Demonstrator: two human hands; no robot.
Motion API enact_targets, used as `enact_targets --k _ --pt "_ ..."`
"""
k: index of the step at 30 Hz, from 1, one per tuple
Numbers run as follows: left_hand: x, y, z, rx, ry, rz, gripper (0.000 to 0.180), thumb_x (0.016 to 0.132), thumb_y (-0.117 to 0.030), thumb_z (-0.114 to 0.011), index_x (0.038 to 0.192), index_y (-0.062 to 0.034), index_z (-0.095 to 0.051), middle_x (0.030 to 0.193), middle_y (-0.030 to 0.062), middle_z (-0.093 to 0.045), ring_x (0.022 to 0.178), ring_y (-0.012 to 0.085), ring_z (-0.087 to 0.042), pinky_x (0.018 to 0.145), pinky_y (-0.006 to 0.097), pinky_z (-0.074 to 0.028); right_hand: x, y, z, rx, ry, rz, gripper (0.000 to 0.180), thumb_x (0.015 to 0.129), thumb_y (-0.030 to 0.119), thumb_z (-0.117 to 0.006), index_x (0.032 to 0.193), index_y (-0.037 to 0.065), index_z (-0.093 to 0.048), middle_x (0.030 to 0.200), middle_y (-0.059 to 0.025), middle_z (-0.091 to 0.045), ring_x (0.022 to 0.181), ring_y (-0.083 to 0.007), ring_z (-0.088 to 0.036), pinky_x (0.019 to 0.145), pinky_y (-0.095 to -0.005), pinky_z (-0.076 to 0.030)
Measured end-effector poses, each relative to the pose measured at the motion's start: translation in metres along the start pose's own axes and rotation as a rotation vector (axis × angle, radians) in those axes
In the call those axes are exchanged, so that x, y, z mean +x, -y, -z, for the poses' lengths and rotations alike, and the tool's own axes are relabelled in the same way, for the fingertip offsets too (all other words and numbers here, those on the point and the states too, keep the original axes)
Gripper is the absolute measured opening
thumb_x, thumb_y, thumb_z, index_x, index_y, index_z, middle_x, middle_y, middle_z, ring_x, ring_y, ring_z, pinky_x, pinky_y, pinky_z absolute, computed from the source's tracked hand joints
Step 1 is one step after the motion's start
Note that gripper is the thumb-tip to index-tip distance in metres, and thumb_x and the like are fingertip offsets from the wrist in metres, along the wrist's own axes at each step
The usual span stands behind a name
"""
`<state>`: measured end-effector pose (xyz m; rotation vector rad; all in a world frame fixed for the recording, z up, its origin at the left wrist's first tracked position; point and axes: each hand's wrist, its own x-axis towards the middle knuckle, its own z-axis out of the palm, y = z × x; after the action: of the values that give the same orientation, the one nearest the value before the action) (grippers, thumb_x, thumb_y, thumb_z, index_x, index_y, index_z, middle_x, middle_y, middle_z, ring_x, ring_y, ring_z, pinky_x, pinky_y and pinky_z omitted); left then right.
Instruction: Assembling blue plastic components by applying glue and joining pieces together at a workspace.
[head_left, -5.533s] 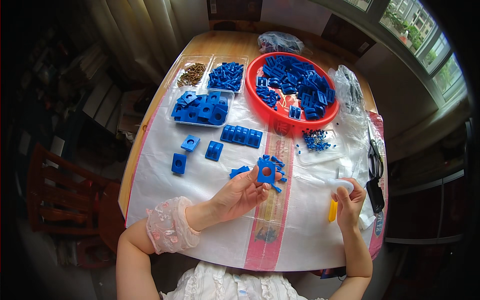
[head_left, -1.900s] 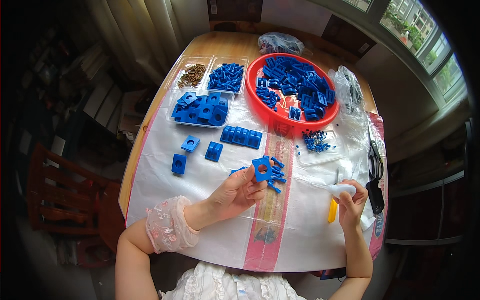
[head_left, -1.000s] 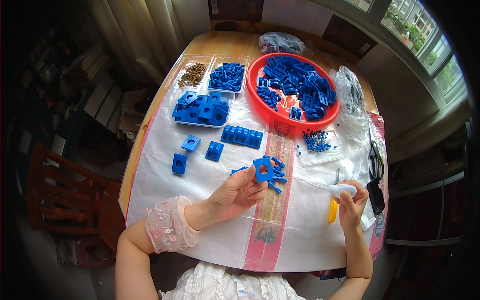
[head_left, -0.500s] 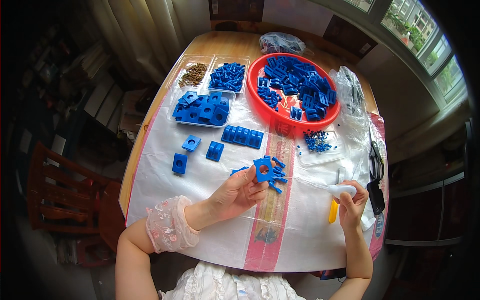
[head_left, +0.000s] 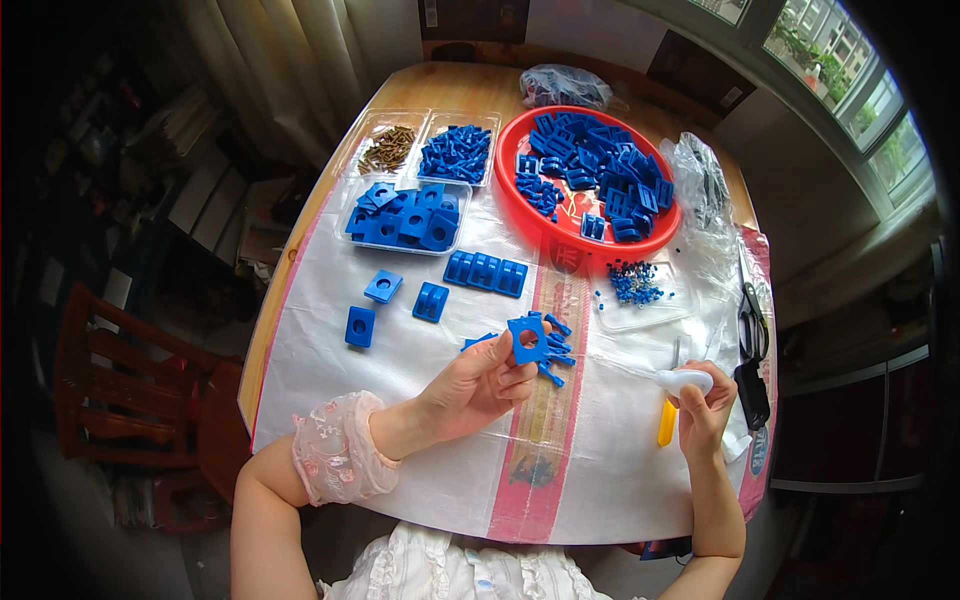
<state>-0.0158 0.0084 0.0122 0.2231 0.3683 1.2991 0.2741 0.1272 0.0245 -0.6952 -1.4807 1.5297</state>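
My left hand (head_left: 478, 392) pinches a flat blue square plate with a round hole (head_left: 541, 345) between thumb and fingers, tilted above the cloth. Right behind it lies a small pile of slim blue plastic pieces (head_left: 561, 345), partly hidden by the plate and the hand. At the right, my right hand (head_left: 708, 408) is closed around a small white squeeze bottle (head_left: 688, 380) whose thin nozzle points left. The nozzle and the plate are well apart. Beside that hand a yellow handle (head_left: 666, 424) lies on the cloth.
Nearby lie single blue plates (head_left: 360, 327) and ribbed blue blocks (head_left: 484, 273). Clear tubs hold blue plates (head_left: 405, 217), slim blue parts (head_left: 458, 152) and brass-coloured pins (head_left: 388, 150). A red basin (head_left: 508, 210) of blue parts, a tray (head_left: 640, 315) of tiny pieces and black scissors (head_left: 752, 325) stand farther right.
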Motion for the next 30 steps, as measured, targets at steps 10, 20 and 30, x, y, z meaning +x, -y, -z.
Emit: enact_targets --k 10,20,30 --pt "0.001 0.001 0.004 0.012 0.037 -0.018 0.036 0.095 -0.041 -0.056 0.114 -0.0104 -0.057 0.072 -0.0060 -0.039 0.064 0.0054 -0.033 0.058 0.020 -0.032 0.002 0.003 -0.010 -0.056 -0.044 0.025 0.037 0.080 0.030 -0.078 0.085 -0.004 -0.062 0.074 -0.0041 -0.055 0.061 -0.0082 -0.045 0.055 -0.0226 -0.034" --pt "0.000 0.000 0.000 0.011 -0.001 -0.007 0.032 0.095 -0.041 -0.056 0.107 -0.0114 -0.057 0.072 -0.0056 -0.039 0.063 0.0056 -0.033 0.057 0.020 -0.032 0.000 0.001 -0.001 -0.007 0.001 0.005 0.025 0.080 0.017 -0.075 0.089 -0.004 -0.063 0.081 -0.0065 -0.059 0.071 -0.0106 -0.054 0.061 -0.0218 -0.042" --pt "0.001 0.001 -0.001 -0.001 -0.012 -0.010 0.036 0.096 -0.040 -0.055 0.115 -0.0094 -0.055 0.074 -0.0057 -0.039 0.064 0.0054 -0.033 0.058 0.020 -0.032 0.000 0.002 -0.002 0.003 0.006 0.002 0.023 0.081 0.015 -0.075 0.089 -0.003 -0.063 0.081 -0.0068 -0.059 0.071 -0.0109 -0.054 0.061 -0.0222 -0.042"
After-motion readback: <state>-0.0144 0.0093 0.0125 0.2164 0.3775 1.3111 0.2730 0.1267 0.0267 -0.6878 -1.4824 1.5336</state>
